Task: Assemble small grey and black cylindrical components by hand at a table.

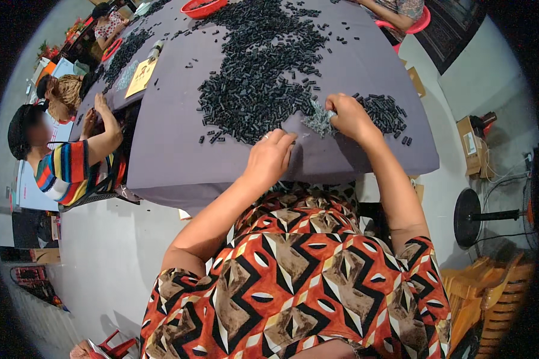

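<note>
A big heap of small black cylinder-like pieces (245, 99) spreads over the table's grey cloth. At its near edge my left hand (269, 155) is closed, fingertips bent together; what they hold, if anything, is hidden. My right hand (350, 116) has its fingers pinched at a little pile of small clear, shiny parts (319, 122). Nothing between those fingers can be made out. Just right of that hand lies a smaller heap of black pieces (382, 113).
A red basket (202, 7) stands at the far side. A yellow card (141, 78) lies on the left table, where a person in a striped shirt (81, 161) and others sit. Someone sits at far right on a red chair (422, 21). A fan base (468, 217) stands right.
</note>
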`<state>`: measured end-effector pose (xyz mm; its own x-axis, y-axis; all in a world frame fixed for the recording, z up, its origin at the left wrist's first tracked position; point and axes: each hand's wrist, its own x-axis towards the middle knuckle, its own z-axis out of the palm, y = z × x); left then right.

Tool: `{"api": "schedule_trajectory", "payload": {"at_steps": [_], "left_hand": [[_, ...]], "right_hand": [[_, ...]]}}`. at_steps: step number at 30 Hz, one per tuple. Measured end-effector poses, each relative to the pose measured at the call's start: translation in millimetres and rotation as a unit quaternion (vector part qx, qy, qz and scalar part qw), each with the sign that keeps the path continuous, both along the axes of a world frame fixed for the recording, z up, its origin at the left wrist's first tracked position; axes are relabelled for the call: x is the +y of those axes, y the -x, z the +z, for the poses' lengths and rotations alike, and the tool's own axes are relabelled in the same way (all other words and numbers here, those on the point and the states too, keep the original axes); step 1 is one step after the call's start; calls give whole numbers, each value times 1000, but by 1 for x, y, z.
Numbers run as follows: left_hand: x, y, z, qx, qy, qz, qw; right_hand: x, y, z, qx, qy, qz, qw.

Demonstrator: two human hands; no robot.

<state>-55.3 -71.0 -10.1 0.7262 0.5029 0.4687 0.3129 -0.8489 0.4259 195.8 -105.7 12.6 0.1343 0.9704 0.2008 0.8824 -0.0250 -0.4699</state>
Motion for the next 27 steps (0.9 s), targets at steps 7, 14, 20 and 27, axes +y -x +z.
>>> {"api": "schedule_trajectory", "payload": {"at_steps": [7,14,20,27], "left_hand": [[1,0,-5,-28,30,22,999],[0,0,-5,-37,34,29,998],[-2,1,-4,-38,72,34,996],[0,2,-6,-47,45,22,998]], "right_hand": [[0,-1,-5,-1,-20,5,1000],[0,-4,-3,9,-8,40,999],[4,0,-1,-37,22,60,997],[-5,-9,3,66,2,14,998]]}}
